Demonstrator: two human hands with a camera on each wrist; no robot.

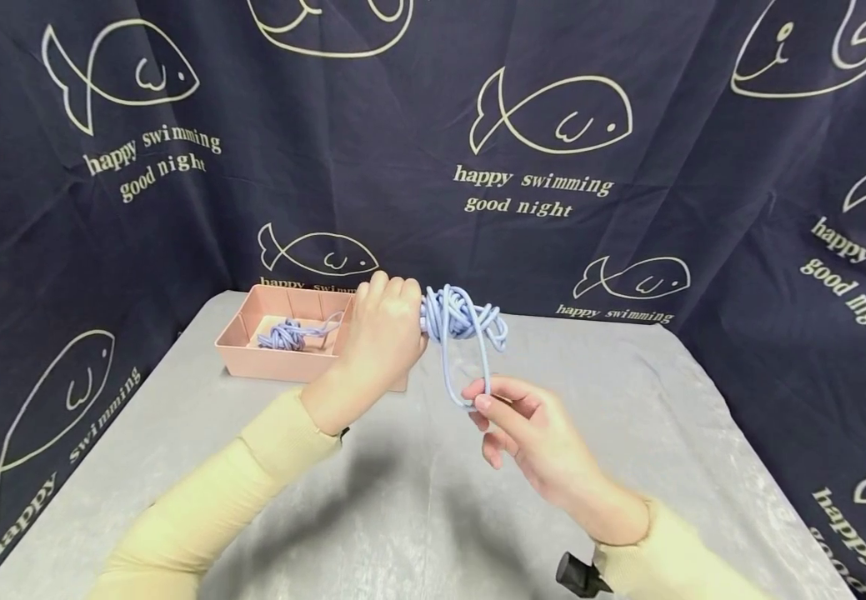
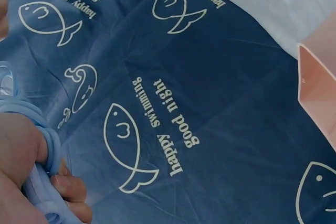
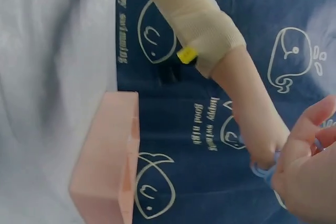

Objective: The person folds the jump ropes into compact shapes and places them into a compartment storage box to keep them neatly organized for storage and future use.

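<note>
A bundle of light blue cord (image 1: pixel 457 315) is gripped in my left hand (image 1: pixel 386 323), raised above the table. Several turns wrap around its middle, and loose loops stick out on the right. From the bundle hangs a long loop, and my right hand (image 1: pixel 533 433) pinches its lower end between thumb and forefinger. In the left wrist view the cord (image 2: pixel 50 145) passes between the thumb and curled fingers of the left hand (image 2: pixel 21 156). The right wrist view shows the right hand (image 3: pixel 310 166) in front, hiding most of the cord.
A pink box (image 1: pixel 275 364) stands at the back left of the grey-covered table (image 1: pixel 402 500), partly behind my left arm. Inside it lies another bundle of blue cord (image 1: pixel 282 335). A dark fish-printed curtain (image 1: pixel 417 167) hangs behind and at both sides.
</note>
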